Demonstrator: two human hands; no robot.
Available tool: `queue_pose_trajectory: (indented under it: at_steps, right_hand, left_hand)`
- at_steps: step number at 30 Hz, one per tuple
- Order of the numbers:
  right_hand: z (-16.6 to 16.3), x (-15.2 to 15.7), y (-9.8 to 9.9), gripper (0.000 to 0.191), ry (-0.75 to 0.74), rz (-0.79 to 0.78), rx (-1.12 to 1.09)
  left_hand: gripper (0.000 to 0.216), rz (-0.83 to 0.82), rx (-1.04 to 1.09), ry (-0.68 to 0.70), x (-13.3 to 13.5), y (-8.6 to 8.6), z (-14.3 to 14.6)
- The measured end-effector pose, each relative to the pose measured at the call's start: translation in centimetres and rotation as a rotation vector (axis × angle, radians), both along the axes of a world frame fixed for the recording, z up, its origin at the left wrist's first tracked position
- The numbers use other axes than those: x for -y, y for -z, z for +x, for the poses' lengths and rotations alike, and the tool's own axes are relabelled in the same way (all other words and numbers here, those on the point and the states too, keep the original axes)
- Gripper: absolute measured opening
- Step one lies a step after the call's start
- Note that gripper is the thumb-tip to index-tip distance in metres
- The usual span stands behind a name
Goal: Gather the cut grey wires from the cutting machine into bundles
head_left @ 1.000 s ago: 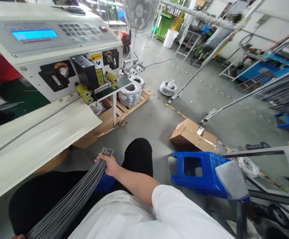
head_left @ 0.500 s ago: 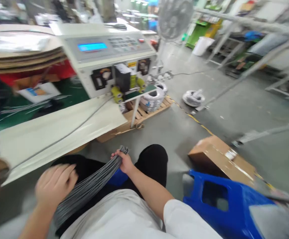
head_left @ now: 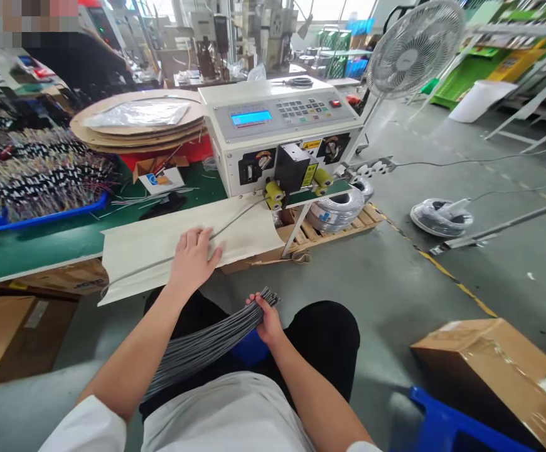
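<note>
My right hand (head_left: 269, 321) is closed round the end of a bundle of grey cables (head_left: 207, 342) that lies across my lap, its cut ends poking out past my fingers. The other end of the bundle passes behind my left forearm. My left hand (head_left: 192, 260) reaches over the cream tray (head_left: 136, 242), fingers stretched and thumb apart. Beneath it runs a single grey cable (head_left: 240, 218), leading from the yellow rollers (head_left: 273, 193) of the cable-cutting machine (head_left: 282, 119). Whether my palm touches that cable cannot be made out.
A blue tray (head_left: 51, 216) of wired parts and stacked cardboard discs (head_left: 136, 135) stand on the green bench. Cable coils (head_left: 336, 210) sit on a pallet. To my right are a carton (head_left: 494, 370) and a blue stool (head_left: 442, 420). Behind the machine stands a fan (head_left: 414, 56).
My left hand has moved from beside the bundle, forward and right, to over the cable on the tray. My right hand still holds the bundle. The view has turned left.
</note>
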State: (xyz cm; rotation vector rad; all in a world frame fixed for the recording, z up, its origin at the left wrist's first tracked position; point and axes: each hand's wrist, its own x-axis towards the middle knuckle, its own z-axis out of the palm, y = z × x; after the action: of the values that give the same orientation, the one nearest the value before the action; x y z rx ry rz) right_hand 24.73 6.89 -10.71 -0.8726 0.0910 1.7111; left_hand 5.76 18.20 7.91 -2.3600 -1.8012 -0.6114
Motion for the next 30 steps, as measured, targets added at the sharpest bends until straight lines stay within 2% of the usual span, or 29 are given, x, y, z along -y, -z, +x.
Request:
queue_pose_trajectory:
  at_steps: [3, 10, 14, 17, 20, 22, 26, 30]
  right_hand:
    - [-0.2, -0.1, 0.0, 0.029, -0.001, -0.009, -0.003]
    - [-0.4, -0.2, 0.2, 0.029, 0.008, -0.023, 0.027]
    - [-0.1, -0.1, 0.8, 0.029, 0.013, -0.026, 0.079]
    - [0.1, 0.0, 1.0, 0.03, 0.012, -0.018, 0.087]
    - [0.1, 0.0, 0.7, 0.031, 0.023, -0.03, 0.056]
    - [-0.1, 0.0, 0.1, 0.03, 0.032, -0.02, 0.057]
    - [-0.4, 0.2, -1.2, 0.03, 0.039, -0.029, 0.06]
    - [-0.4, 0.4, -0.8, 0.027, -0.002, -0.007, 0.008]
  left_hand:
    - [0.056, 0.001, -0.003, 0.012, 0.5, -0.1, 0.0]
    - [0.054, -0.127, -0.058, 0.056, 1.9, 0.2, 0.3]
    - [0.031, -0.162, -0.076, 0.123, 3.1, 0.0, -1.4]
    - [0.018, -0.051, -0.078, 0.172, 5.3, 0.2, -2.8]
    - [0.01, 0.063, -0.124, 0.29, 8.9, 1.5, -3.6]
    - [0.008, 0.065, -0.164, 0.346, 11.5, 2.9, -3.7]
    - [0.015, -0.108, -0.221, 0.304, 15.7, 5.4, -3.6]
    - [0.024, -0.306, -0.234, 0.2, 17.4, 7.0, -3.7]
